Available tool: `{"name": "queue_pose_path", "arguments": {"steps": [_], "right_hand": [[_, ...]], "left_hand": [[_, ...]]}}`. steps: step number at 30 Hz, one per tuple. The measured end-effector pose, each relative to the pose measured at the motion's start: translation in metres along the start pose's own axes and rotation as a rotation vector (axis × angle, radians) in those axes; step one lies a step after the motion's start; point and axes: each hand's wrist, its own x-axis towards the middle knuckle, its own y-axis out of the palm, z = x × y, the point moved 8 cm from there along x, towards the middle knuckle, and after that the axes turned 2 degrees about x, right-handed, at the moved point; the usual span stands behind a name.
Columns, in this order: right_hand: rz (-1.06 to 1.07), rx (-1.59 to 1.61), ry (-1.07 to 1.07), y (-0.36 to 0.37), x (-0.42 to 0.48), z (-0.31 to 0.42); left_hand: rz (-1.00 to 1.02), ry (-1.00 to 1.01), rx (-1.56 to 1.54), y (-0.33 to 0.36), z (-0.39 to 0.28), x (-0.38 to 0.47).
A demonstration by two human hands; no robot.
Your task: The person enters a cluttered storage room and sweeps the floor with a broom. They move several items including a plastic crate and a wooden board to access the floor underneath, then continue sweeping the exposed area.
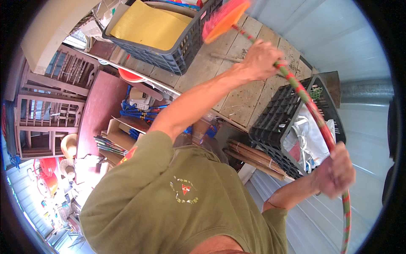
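A broom with pink bristles and an orange head (225, 22) is over the wooden boards at the top, blurred. Its long red-and-green striped handle (304, 95) slants down to the right and looks bent by the lens. My left hand (264, 60) is closed around the handle near the broom head. Farther up the handle, my right hand (337, 171) grips it beside a corrugated metal wall. Between the hands and my body stands a black plastic crate (279, 117) holding white bags (312, 139) with straps.
Another black crate (187, 54) with yellow sheets (152, 25) stands on the board platform (234, 101). A wooden stick (225, 57) and debris lie there. Bundled wooden poles (257, 158) are below the edge. Cardboard boxes (119, 135) and wooden furniture frames (50, 111) stand left.
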Motion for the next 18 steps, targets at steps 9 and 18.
{"name": "queue_pose_path", "arguments": {"steps": [9, 18], "right_hand": [[0.528, 0.398, -0.159, 0.001, 0.037, 0.134], [-0.039, 0.559, 0.364, 0.015, 0.009, 0.002]], "left_hand": [[-0.092, 0.126, -0.172, -0.057, -0.113, -0.064], [-0.057, -0.304, -0.002, -0.167, -0.005, -0.254]]}}
